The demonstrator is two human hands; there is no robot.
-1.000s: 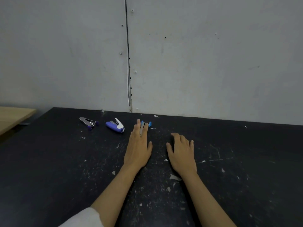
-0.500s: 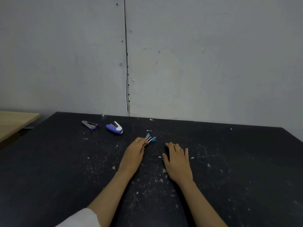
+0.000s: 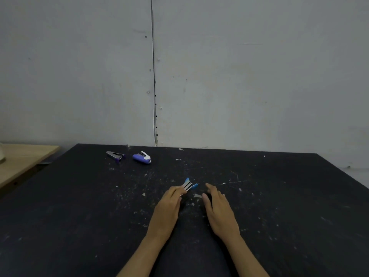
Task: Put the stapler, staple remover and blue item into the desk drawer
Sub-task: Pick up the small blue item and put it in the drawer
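My left hand (image 3: 168,204) holds the blue item (image 3: 189,184), a small metal tool with two blue tips that fan out past my fingers, low over the middle of the black desk (image 3: 79,206). Just to its right my right hand (image 3: 218,209) rests palm down, fingers slightly apart and nothing in it. A purple and white stapler (image 3: 142,157) lies near the desk's far edge. Left of it lies a silver staple remover (image 3: 115,155) with purple grips. No drawer is in view.
A grey wall (image 3: 219,76) rises right behind the desk. A light wooden table (image 3: 24,158) stands to the left, with a narrow gap between it and the desk. Small white flecks are scattered over the desktop.
My left hand took hold of the blue item and drew it back toward me from the far part of the desk. My right hand has barely moved.
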